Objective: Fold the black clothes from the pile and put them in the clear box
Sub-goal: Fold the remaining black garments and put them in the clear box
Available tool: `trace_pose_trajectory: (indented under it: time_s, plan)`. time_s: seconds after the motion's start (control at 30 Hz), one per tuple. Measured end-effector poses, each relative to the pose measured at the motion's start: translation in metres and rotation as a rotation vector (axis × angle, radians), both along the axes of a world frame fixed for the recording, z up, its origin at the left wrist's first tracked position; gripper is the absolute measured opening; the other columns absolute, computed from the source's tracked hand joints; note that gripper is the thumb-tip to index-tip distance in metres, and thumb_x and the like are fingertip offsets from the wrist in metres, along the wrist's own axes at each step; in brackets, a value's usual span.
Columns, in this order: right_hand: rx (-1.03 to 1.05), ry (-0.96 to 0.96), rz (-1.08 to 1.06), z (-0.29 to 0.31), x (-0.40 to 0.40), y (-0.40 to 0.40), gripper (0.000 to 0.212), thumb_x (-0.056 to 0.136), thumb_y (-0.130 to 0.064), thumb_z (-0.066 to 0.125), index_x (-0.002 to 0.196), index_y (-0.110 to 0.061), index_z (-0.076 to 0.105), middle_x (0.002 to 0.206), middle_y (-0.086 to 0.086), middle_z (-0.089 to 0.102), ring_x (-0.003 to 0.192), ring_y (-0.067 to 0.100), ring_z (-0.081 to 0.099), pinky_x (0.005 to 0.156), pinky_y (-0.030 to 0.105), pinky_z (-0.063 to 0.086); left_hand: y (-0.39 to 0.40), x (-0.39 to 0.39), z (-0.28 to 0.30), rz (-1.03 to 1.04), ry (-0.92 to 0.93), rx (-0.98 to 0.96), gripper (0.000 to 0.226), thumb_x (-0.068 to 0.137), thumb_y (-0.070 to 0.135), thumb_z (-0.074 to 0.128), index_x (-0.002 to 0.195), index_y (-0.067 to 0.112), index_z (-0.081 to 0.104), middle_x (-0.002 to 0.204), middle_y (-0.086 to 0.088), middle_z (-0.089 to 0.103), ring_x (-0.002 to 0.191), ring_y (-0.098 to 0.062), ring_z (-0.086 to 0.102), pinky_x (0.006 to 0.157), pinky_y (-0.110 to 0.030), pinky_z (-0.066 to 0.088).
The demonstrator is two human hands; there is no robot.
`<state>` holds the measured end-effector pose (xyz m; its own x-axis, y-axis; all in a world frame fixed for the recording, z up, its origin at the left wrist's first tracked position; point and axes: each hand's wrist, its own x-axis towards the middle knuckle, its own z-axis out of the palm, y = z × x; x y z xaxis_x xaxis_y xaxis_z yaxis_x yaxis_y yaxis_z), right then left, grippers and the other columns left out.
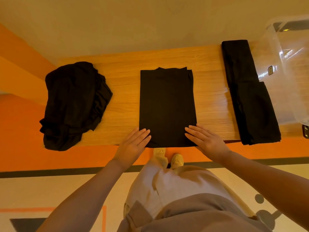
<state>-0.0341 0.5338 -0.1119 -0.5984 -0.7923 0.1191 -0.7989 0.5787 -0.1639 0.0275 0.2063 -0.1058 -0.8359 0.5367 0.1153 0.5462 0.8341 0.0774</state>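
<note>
The left hand lay flat with straight fingers on the lower left corner of the black garment in the middle of the frame, and the right hand lay equally flat and spread on its lower right corner; neither gripped the cloth. That garment sat as a long narrow rectangle on the wooden bench, its sides already turned in and its collar end toward the far edge, its near hem at the bench's front edge.

The step in hand looked like smoothing before the crosswise fold. The next move would probably call for pinching the near hem with both hands and carrying it up toward the collar end, keeping the edges square.

Outward to the left lay one rumpled pile of black clothes; how many pieces it held could not be told. To the right lay two folded black pieces, end to end, just beside the one clear box at the right edge of the frame. No clothes could be made out in the box.
</note>
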Motion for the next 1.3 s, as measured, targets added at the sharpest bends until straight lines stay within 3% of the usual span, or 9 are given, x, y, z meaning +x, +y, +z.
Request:
trace_pose_trajectory:
  time_s: [0.13,0.23,0.33,0.43,0.57,0.7,0.97,1.13,1.3]
  plan:
    - [-0.173,-0.166,-0.026,0.009,0.001,0.007,0.034,0.077,-0.015,0.071,0.111,-0.011,0.070,0.119,0.006,0.067,0.117,0.019,0.058,0.109,0.041,0.037,0.008,0.006,0.011,0.110,-0.075,0.282,0.028,0.086,0.020,0.056,0.107,0.010,0.072,0.114,-0.004,0.069,0.111,-0.013,0.061,0.104,-0.033,0.042]
    - [-0.372,-0.522,-0.282,0.028,0.003,0.005,0.035,0.081,-0.004,0.072,0.113,-0.018,0.067,0.113,-0.001,0.068,0.112,0.006,0.059,0.099,0.031,0.048,0.020,0.009,0.028,0.573,-0.366,0.707,0.020,0.088,0.013,0.065,0.103,0.026,0.070,0.107,0.005,0.068,0.102,0.000,0.058,0.087,-0.020,0.049]
    - [-0.555,-0.786,-0.568,0.051,-0.004,-0.004,0.019,0.088,-0.012,0.066,0.104,-0.023,0.068,0.094,-0.009,0.070,0.091,0.000,0.063,0.079,0.016,0.051,0.023,-0.001,0.041,0.836,-0.546,1.018,0.013,0.088,0.017,0.067,0.097,0.026,0.070,0.089,0.001,0.071,0.086,-0.013,0.066,0.076,-0.026,0.053]
    - [-0.721,-0.919,-0.739,0.067,-0.021,-0.012,0.008,0.091,-0.017,0.063,0.092,-0.023,0.068,0.083,-0.005,0.071,0.077,-0.001,0.067,0.066,0.013,0.052,0.024,-0.021,0.055,0.844,-0.574,1.146,0.008,0.090,0.020,0.064,0.096,0.020,0.071,0.088,-0.001,0.074,0.087,-0.014,0.069,0.072,-0.025,0.055]
    - [-0.801,-1.014,-0.942,0.075,-0.048,-0.028,0.011,0.093,-0.021,0.061,0.099,-0.014,0.067,0.088,-0.004,0.069,0.073,-0.006,0.065,0.056,0.007,0.046,0.028,-0.059,0.061,0.882,-0.505,1.035,0.007,0.092,0.024,0.063,0.086,0.024,0.066,0.080,0.009,0.068,0.080,0.003,0.066,0.068,-0.011,0.049]
    - [-0.587,-0.936,-1.062,0.064,-0.066,-0.037,0.014,0.094,-0.031,0.059,0.099,-0.019,0.064,0.088,-0.002,0.065,0.077,0.003,0.058,0.060,0.017,0.045,0.025,-0.096,0.040,0.956,-0.501,0.823,0.028,0.092,0.033,0.061,0.105,0.009,0.068,0.097,0.001,0.068,0.091,-0.011,0.063,0.078,-0.024,0.051]
    - [-0.365,-0.755,-1.112,0.049,-0.071,-0.042,0.033,0.094,-0.035,0.058,0.117,-0.011,0.061,0.084,-0.002,0.061,0.072,0.007,0.056,0.059,0.020,0.044,0.024,-0.103,0.025,0.976,-0.452,0.616,0.030,0.094,0.038,0.056,0.105,0.011,0.066,0.092,0.001,0.064,0.086,-0.014,0.061,0.067,-0.025,0.045]
    - [-0.275,-0.225,-0.790,0.043,-0.059,-0.048,0.032,0.095,-0.025,0.056,0.123,-0.009,0.055,0.118,0.007,0.059,0.111,0.022,0.054,0.090,0.026,0.036,0.035,-0.085,0.026,0.730,-0.065,0.355,0.034,0.096,0.032,0.050,0.124,0.013,0.055,0.116,-0.004,0.059,0.108,-0.019,0.054,0.090,-0.035,0.038]
    - [-0.072,-0.280,-0.441,0.022,-0.038,-0.076,0.052,0.098,-0.037,0.036,0.143,-0.012,0.040,0.152,0.006,0.035,0.142,0.020,0.029,0.116,0.042,0.023,0.065,-0.069,0.004,0.295,-0.220,0.108,0.051,0.100,0.038,0.028,0.146,0.018,0.037,0.154,-0.003,0.032,0.143,-0.021,0.027,0.110,-0.043,0.026]
